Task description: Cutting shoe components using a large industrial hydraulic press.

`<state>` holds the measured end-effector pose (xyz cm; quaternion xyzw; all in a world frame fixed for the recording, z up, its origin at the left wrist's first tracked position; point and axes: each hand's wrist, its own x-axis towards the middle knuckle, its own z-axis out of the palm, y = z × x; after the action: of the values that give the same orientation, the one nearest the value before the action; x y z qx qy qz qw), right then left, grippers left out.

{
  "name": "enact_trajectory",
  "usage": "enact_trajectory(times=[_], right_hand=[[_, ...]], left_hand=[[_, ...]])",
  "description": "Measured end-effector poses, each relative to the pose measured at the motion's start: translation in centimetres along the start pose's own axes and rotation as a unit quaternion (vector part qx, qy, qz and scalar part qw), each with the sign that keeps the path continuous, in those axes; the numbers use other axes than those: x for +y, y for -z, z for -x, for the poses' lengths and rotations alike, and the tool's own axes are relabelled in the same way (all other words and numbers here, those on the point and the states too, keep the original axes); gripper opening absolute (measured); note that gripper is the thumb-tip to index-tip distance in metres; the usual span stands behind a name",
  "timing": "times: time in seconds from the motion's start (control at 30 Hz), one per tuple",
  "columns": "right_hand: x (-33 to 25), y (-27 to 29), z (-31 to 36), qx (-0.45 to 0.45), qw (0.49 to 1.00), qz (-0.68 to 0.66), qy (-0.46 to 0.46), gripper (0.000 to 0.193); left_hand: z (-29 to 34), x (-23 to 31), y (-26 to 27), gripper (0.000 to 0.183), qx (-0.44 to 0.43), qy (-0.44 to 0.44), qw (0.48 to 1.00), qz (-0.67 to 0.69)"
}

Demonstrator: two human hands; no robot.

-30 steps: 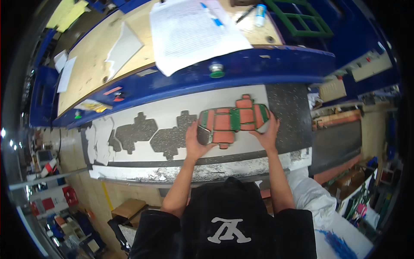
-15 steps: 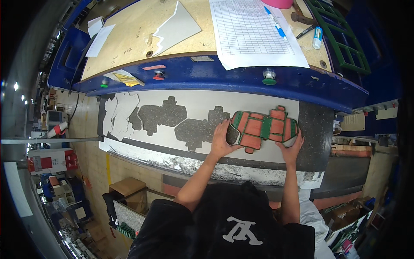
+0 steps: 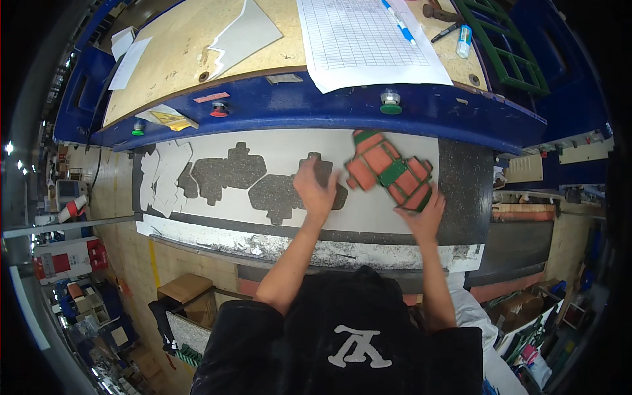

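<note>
A cutting die (image 3: 394, 172) with orange-red pads and green parts sits tilted over a pale sheet (image 3: 275, 146). My right hand (image 3: 424, 212) grips the die at its near right end. Away from the die, my left hand (image 3: 317, 187) has its fingers apart and holds nothing. It is over one of the dark speckled shapes (image 3: 273, 195) in the sheet, hiding part of it. Another such shape (image 3: 227, 172) lies farther left, with an outline much like the die's.
Torn pale scraps (image 3: 164, 178) lie at the sheet's left end. A blue machine beam (image 3: 289, 99) with green and red buttons runs behind the sheet. On the wooden top (image 3: 168, 69) beyond are a gridded paper (image 3: 362, 49), a pen (image 3: 399, 23) and a glue stick (image 3: 464, 41).
My left hand has let go of the die and moved left. In my right hand the die has turned, its left end swinging away from me. The whole view has shifted slightly.
</note>
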<state>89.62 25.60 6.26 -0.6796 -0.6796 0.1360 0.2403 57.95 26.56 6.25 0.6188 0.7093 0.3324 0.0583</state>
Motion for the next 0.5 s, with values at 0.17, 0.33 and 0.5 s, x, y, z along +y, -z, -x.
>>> enact_trajectory(times=[0.17,0.33,0.5], right_hand=[[-2.9,0.3,11.8,-0.153,0.977,-0.148,0.004,0.088],[-3.0,0.5,8.1,0.042,0.986,-0.149,0.063,0.066],[1.1,-1.7,1.9,0.13,0.985,-0.11,0.019,0.072]], left_hand=[[2.5,2.4,0.0,0.092,-0.09,0.074,0.976,0.183],[2.5,3.6,1.9,0.146,-0.159,-0.005,0.982,0.105],[0.7,3.8,2.3,0.16,-0.216,0.036,0.971,0.096]])
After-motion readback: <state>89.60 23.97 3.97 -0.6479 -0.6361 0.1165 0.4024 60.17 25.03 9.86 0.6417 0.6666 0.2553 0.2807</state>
